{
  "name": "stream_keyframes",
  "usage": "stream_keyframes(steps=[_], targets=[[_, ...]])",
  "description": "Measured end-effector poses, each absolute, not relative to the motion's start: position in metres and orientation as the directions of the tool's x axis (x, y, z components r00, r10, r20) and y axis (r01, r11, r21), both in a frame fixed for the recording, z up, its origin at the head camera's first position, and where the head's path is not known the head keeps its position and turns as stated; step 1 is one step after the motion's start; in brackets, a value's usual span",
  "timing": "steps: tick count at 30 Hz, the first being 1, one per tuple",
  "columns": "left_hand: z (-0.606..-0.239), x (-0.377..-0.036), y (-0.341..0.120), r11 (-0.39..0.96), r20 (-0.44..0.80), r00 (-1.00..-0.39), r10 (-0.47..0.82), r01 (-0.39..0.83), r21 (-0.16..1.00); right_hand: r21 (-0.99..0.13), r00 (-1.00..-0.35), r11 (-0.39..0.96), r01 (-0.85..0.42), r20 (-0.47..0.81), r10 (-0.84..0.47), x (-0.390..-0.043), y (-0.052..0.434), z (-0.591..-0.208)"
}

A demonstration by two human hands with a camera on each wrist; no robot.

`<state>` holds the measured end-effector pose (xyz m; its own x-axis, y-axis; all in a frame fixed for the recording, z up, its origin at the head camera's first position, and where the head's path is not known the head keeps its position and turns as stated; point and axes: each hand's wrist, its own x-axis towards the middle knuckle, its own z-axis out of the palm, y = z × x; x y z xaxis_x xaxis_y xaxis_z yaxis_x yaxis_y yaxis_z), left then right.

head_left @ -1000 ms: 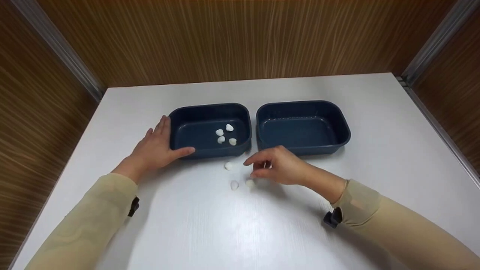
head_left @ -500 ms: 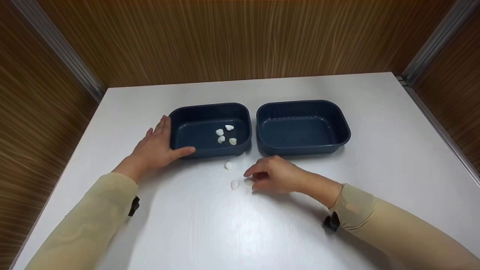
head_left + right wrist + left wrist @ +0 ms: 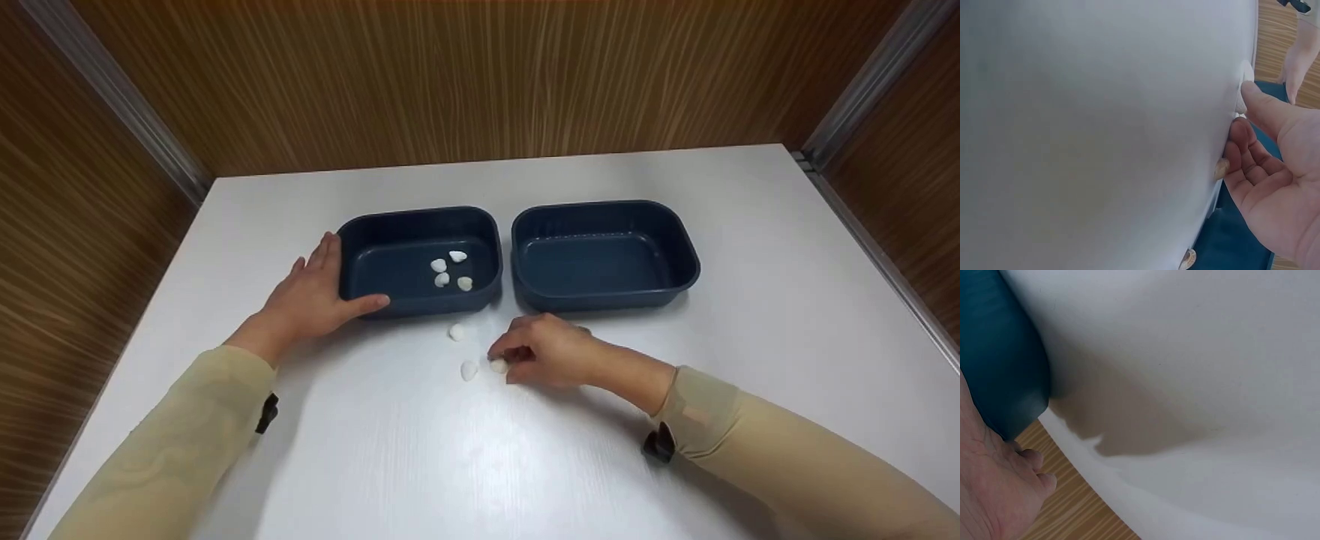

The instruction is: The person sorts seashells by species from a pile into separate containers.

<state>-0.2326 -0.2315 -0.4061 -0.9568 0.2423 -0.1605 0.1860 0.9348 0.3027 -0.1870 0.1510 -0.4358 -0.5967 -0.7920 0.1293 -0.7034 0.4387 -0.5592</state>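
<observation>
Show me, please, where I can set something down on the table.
Bare table lies between the two sleeves, nearest the person; behind the left bin and right bin, before the wooden wall; and right of the right bin. Crowded: near the bins' front, with shells around the right hand, and left of the left bin, where the left hand rests.

On the surface [image 3: 420, 457], the left bin [image 3: 431, 304] stands just beside the right bin [image 3: 611, 301], a panel [image 3: 480, 82] behind both. Four shells [image 3: 439, 265] lie in the left bin's right half; the left grip [image 3: 309, 300] is at its left end. Before that bin lies a loose shell [image 3: 456, 332]; nearer, a second shell [image 3: 469, 370], with a third shell [image 3: 499, 366] just right, between the right grip's [image 3: 553, 351] thumb and fingers.
</observation>
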Motion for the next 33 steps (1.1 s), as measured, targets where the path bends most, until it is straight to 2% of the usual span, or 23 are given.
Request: stream_keyframes(steps=[33], targets=[[-0.4069, -0.2321, -0.2338, 0.938, -0.177, -0.956, 0.234, 0.174, 0.299, -0.567, -0.603, 0.446, -0.693, 0.117, -0.789, -0.1889, 0.1503, -0.4424]])
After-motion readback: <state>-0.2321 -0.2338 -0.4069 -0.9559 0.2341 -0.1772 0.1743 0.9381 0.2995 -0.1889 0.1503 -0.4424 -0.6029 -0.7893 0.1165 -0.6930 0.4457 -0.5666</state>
